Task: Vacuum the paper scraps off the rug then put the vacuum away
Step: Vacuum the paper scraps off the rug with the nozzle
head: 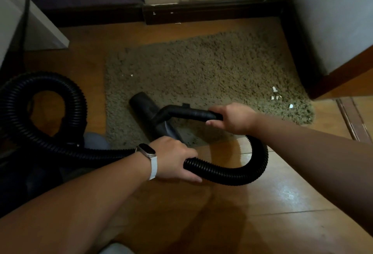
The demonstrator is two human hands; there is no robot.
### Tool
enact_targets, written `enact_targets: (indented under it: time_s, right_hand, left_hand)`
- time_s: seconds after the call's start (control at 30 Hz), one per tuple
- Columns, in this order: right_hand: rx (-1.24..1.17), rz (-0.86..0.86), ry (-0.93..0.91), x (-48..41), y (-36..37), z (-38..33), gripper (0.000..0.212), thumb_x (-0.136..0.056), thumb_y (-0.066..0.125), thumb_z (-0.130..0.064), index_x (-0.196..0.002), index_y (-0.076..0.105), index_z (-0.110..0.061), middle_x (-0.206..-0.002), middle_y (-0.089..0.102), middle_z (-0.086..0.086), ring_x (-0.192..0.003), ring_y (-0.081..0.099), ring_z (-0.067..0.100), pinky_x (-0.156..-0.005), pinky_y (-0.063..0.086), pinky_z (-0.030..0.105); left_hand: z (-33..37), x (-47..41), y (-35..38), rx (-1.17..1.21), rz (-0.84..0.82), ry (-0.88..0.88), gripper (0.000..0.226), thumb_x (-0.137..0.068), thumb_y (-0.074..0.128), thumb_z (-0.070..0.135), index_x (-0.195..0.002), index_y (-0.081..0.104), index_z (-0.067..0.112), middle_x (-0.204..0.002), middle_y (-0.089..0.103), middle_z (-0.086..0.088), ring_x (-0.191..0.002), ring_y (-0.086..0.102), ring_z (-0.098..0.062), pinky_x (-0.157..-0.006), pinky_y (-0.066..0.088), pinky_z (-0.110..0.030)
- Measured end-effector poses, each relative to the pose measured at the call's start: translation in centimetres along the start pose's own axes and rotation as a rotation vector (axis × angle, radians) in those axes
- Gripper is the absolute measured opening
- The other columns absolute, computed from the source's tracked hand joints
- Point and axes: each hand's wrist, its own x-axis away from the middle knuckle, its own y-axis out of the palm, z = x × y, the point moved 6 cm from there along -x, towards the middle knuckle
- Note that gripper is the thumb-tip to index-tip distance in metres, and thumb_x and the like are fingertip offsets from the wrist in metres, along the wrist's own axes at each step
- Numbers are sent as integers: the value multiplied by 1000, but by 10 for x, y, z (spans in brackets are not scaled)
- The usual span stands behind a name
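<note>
A shaggy olive rug (201, 72) lies on the wooden floor. The black vacuum nozzle (149, 112) rests on the rug's near left part. My right hand (232, 119) grips the rigid black handle tube (191, 113) just behind the nozzle. My left hand (173, 158), with a watch on its wrist, holds the ribbed black hose (238, 175), which curves from the handle and loops away at the left (50, 84). White paper scraps (275, 93) lie near the rug's right edge, and one small scrap (131, 75) lies at the left.
A dark skirting board (201, 12) runs along the far wall. A white furniture piece (46, 31) stands at the left and a grey-and-wood one (333, 31) at the right. The vacuum's dark body (30, 173) sits at the lower left. A floor strip (351, 118) crosses at the right.
</note>
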Motion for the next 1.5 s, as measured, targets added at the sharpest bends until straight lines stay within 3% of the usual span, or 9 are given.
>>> enact_targets:
  time_s: [0.13,0.33,0.6,0.77,1.0,1.13,1.3,1.5]
  right_hand:
    - [92,-102,-77,-7,12,-18,41,-95,46,-64,-121,54,-34,-80,60,-7,-73,61,16,-67,56,36]
    - [7,-96,44,0,1,20,43,-94,49,-62,-128,53,-37,-82,63,-5,-74,64,15,-68,57,35]
    - [-144,73,206,32,-21,90,38,-92,54,-60,-116,62,-30,-79,65,-2,-70,63,16,-65,53,33]
    - [-156,72,116,39,-21,78,41,-91,56,-60,-120,60,-32,-77,64,-5,-71,63,15,-69,55,34]
    - [49,-164,-33,41,-7,46,38,-93,54,-61,-121,58,-36,-77,63,-9,-69,60,7,-63,51,28]
    - [8,-132,37,42,-8,60,37,-94,55,-58,-121,59,-33,-76,61,-9,-68,57,5,-60,47,26]
    - [-87,-97,160,47,-9,86,46,-91,56,-60,-129,58,-33,-84,66,-3,-75,64,14,-75,57,36]
    - [-74,-81,149,45,-3,76,44,-91,53,-63,-125,56,-36,-79,63,-5,-71,62,13,-69,57,35]
  left_hand:
    - [2,2,5,-5,-14,7,54,-81,43,82,-99,56,33,-82,60,12,-72,58,-6,-65,51,-30]
    - [0,-5,-4,9,-7,-45,54,-80,44,82,-95,56,32,-79,59,12,-71,57,-7,-69,52,-32]
    - [17,-29,-9,41,15,-45,53,-80,43,82,-107,56,38,-86,61,13,-76,58,-8,-69,51,-32]
    - [26,-29,-9,4,35,-10,56,-80,42,82,-108,57,35,-85,62,12,-75,59,-8,-70,51,-32]
    - [41,-25,-4,23,6,37,57,-79,39,84,-100,58,34,-78,59,14,-69,57,-5,-67,53,-32]
    - [40,-26,-3,5,-2,16,55,-80,40,83,-92,55,32,-76,58,12,-67,56,-7,-65,52,-34]
    - [41,-30,-5,22,-25,-8,56,-81,43,81,-105,57,33,-83,60,11,-72,57,-8,-69,51,-32]
    - [40,-30,-1,16,-28,24,56,-81,41,82,-106,56,34,-84,60,12,-73,57,-7,-68,52,-31]
